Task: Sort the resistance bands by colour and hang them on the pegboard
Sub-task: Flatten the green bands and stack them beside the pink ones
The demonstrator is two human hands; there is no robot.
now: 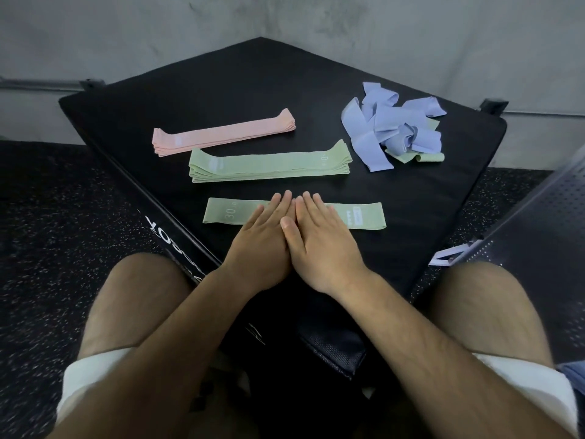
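While both palms lie flat and open, left hand (264, 236) and right hand (316, 236) press a single green band (221, 213) onto the black mat (253, 90); beyond lie the green stack (269, 164), pink stack (221, 133) and blue heap (392, 125).

We read all bands as woven cloth, matt, fine ribbed weave. Pink stack (221, 133): soft fabric, no sheen. Green stack (269, 164) and single green band (221, 213): same matt knit, with pale printed marks and a small sewn tag. Blue pile (386, 122): same cloth, limp, creased. Box top (253, 83): black, matt, smooth, looks like vinyl or rubberised padding; its side (171, 236) is slightly glossier with white print. Floor (47, 217): black speckled rubber, grainy. Wall (158, 26): grey, rough, concrete-like. Panel at right (544, 217): perforated, looks like metal, dull sheen. Shorts (88, 375): white cloth.
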